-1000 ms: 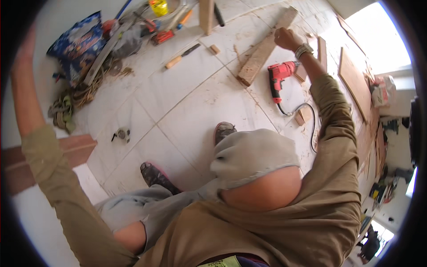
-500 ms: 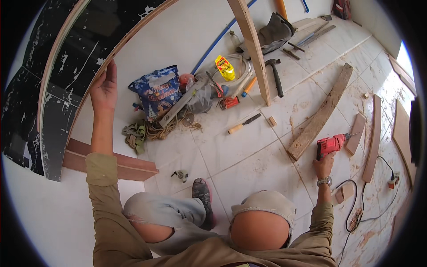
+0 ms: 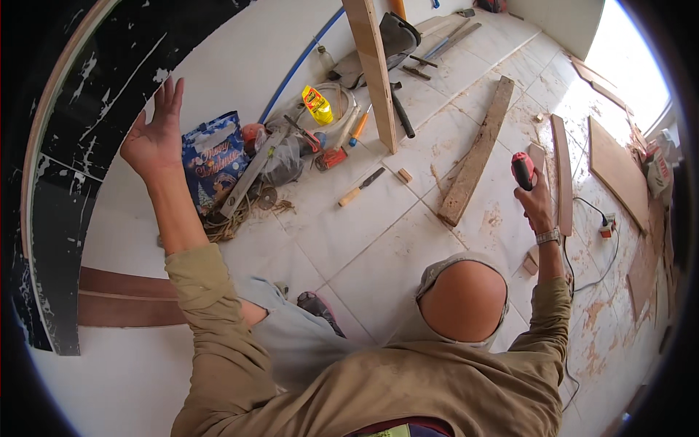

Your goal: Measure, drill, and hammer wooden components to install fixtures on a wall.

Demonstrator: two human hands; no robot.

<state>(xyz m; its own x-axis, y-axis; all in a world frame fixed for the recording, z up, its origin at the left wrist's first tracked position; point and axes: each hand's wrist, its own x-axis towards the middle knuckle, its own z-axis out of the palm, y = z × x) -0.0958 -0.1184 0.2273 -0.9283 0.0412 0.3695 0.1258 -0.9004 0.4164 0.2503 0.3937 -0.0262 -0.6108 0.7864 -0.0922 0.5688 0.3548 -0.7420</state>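
- The right hand (image 3: 537,204) is closed around a red drill (image 3: 522,169), lifted above the tiled floor (image 3: 378,233) toward its right side.
- A long plank (image 3: 477,151) lies on the floor just left of the drill; a narrow strip (image 3: 561,175) lies to its right.
- The left hand (image 3: 154,138) is raised with fingers spread wide, holding nothing, beside the black curved panel (image 3: 58,167).
- A blue bag (image 3: 212,160) sits near it, with a chisel (image 3: 361,187) further right.

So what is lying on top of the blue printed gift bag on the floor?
A long grey metal level lies slanted over the blue printed gift bag, its lower end on tangled brown rope. Whatever the bag holds is hidden.
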